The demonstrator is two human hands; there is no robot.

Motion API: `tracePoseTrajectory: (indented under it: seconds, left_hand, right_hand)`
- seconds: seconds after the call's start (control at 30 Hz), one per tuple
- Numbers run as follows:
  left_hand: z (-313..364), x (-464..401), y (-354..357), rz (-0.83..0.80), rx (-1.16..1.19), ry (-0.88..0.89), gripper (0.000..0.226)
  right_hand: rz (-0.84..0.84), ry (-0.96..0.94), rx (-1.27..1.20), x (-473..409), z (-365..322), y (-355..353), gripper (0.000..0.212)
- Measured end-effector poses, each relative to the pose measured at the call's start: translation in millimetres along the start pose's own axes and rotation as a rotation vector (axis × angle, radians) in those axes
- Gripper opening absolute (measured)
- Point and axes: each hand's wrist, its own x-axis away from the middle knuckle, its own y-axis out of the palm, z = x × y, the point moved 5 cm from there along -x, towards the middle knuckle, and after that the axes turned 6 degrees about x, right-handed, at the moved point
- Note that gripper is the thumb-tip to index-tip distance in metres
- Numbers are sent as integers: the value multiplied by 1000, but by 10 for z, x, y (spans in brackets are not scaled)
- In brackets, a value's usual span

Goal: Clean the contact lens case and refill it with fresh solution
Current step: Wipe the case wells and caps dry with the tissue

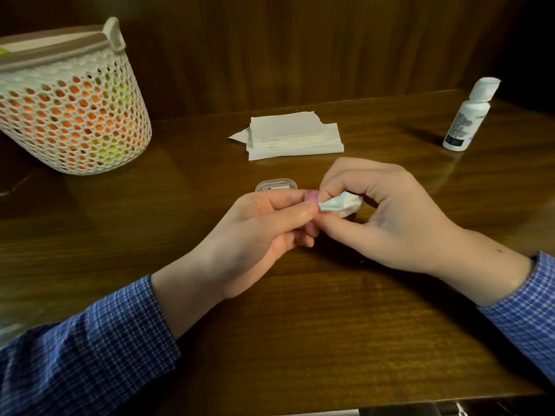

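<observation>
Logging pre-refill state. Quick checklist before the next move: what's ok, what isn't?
1. Pink case part held in left hand: ok.
2. Tissue pinched in right hand, pressed to the pink part: ok.
3. Well wiped dry: cannot tell, fingers hide it.
4. Bottle upright on the table, cap flipped open: ok.
5. Spare tissues stacked behind the hands: ok.
6. Clear box flat on the table beyond the left hand: ok.
</observation>
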Motion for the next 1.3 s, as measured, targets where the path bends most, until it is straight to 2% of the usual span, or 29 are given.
tracePoseTrajectory:
  seconds: [0.13, 0.23, 0.53, 0.63, 0.7, 0.83, 0.97, 1.13, 1.3]
  left_hand:
    - [-11, 6, 17, 29, 0, -12, 42]
    - [-27, 13, 26, 54, -26, -40, 39]
    - [-34, 7, 13, 115, 5, -53, 44]
    - [-18, 1, 12, 121, 7, -31, 44]
    - [1, 9, 10, 91, -27, 8, 48]
    - [16, 28, -34, 78, -146, 89, 50]
    - [-17, 10, -64, 82, -135, 66, 50]
    - [-60, 10, -52, 48, -101, 16, 39]
    - [-48, -7, -23, 91, -60, -37, 52]
  right_hand:
    - [61, -42, 73, 11, -11, 27, 7]
    - [92, -81, 109, 19, -28, 44, 5]
    - [73, -155, 252, 30, -69, 101, 6]
    - [87, -98, 155, 18, -50, 84, 3]
    - [83, 9, 23, 2, 1, 41, 4]
    - [-26, 124, -83, -5, 70, 27, 6]
    - [-48, 62, -39, -11, 52, 28, 6]
    - [-23, -80, 68, 12, 36, 27, 7]
    - [79, -200, 155, 20, -10, 34, 6]
